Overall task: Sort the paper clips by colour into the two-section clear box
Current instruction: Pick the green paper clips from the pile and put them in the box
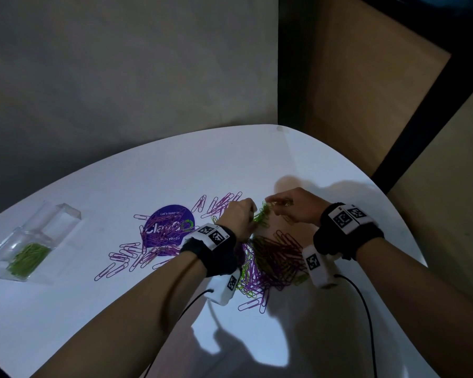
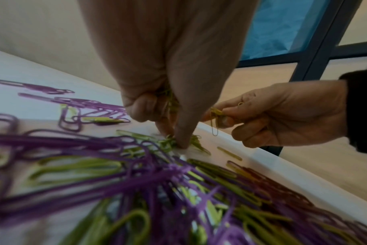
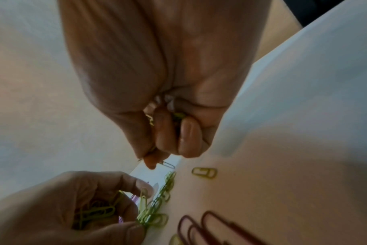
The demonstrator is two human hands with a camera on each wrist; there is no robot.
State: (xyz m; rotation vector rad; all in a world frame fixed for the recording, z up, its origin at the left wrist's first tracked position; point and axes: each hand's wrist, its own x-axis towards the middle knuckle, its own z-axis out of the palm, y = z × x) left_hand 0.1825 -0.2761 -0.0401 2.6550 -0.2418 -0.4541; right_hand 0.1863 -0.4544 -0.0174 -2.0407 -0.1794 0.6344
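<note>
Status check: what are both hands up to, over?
Left hand and right hand both gripping green clips. Clear box: green in near section, far section bare. Purple clips still mixed in pile.

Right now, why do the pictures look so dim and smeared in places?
Head view: low light, hard arm shadows on the white table, edges bowed by the wide lens. Left wrist view: nearest purple and green paper clips blurred. Right wrist view: soft throughout, right hand dark.

Clear glossy plastic box (image 1: 33, 241), smooth white table (image 1: 175, 165), seemingly coated clips (image 1: 273, 257)
</note>
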